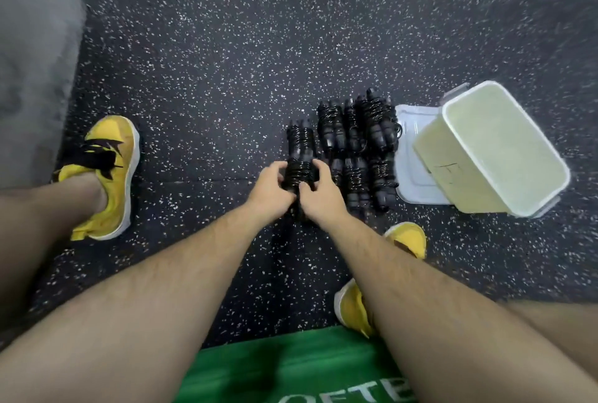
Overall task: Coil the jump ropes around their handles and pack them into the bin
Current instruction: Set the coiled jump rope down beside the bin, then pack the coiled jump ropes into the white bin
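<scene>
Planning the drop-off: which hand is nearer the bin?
Right. The right hand grips the coiled jump rope on the side facing the bin; the left hand grips its far side.

On the rubber floor [226, 79], a coiled jump rope [299, 173] is held between the left hand [270, 190] and the right hand [322, 194], nearer than a second bundle [299, 137] and just left of two rows of coiled ropes [356, 143], to whose right a bin [453, 176] is set partly upon its lid [411, 176].
</scene>
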A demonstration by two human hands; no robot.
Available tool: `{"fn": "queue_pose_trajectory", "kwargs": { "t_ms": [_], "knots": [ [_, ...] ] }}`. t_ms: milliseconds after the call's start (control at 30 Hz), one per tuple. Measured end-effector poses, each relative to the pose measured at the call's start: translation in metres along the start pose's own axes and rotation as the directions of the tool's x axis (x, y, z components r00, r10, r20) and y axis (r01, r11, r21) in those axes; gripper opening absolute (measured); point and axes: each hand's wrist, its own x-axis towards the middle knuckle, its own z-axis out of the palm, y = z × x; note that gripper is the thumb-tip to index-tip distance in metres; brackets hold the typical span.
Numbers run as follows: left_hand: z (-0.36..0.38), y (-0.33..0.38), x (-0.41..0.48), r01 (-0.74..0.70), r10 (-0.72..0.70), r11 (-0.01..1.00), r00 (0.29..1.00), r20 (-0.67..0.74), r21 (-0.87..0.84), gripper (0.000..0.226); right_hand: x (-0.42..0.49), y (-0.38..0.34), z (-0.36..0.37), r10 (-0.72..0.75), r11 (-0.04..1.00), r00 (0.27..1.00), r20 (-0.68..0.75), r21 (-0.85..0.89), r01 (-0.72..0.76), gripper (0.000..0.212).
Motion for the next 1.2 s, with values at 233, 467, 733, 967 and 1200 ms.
{"fn": "queue_pose_trajectory", "kwargs": {
  "t_ms": [233,467,733,967,1200],
  "knots": [
    [0.024,-0.045,-0.001,0.063,-0.075,0.995,0.981,0.180,0.072,0.078,0.000,0.026,0.017,-0.023,0.974,0.997,-0.068,-0.228,0.007,0.053],
    [0.011,-0.016,-0.004,-0.066,0.094,0.916,0.994,-0.052,0.396,0.030,0.001,0.005,0.003,-0.144,0.960,0.983,-0.117,-0.257,0.110,0.026],
    [0.034,0.085,-0.008,-0.363,0.384,0.906,0.921,-0.060,0.216,0.024,-0.013,-0.017,-0.081,-0.207,0.978,0.910,-0.359,-0.092,0.186,0.020],
    [0.107,0.179,0.006,-0.576,0.568,0.805,0.817,0.093,0.143,0.024,-0.014,0.008,-0.200,-0.238,0.963,0.820,-0.520,-0.237,0.128,0.024],
    [0.198,0.217,0.025,-0.538,0.459,0.812,0.828,0.322,0.226,0.043,-0.004,0.075,-0.263,-0.098,0.901,0.859,-0.502,-0.412,-0.138,0.036]
  ]
}}
